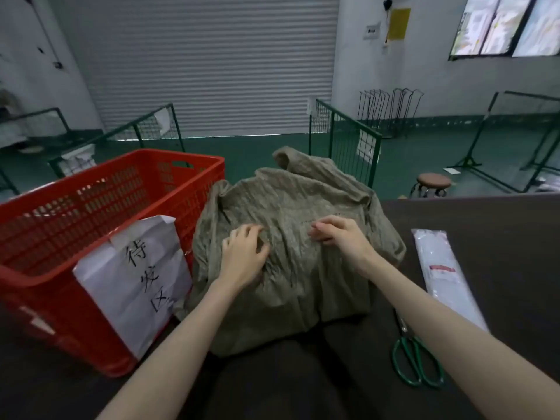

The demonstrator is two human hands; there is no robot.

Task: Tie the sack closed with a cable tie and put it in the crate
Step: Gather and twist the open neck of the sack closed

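Where both hands meet lies item one: sweater (297, 207), olive-grey ribbed knit, soft and crumpled, spread on a dark matte table (485, 225), with a cuff sticking up on the far side. Left hand (245, 251): fingers curled into the knit, bunching it. Right hand (336, 234): thumb and curled fingers pinching a fold. Left of the left hand: crate (91, 207), red plastic, rectangular, lattice walls, touching the sweater, bearing a creased white paper sign (136, 277) with handwritten characters. Right of the right forearm: scissors (415, 365), green looped handles; bag (445, 274), long, flat, glossy white plastic.
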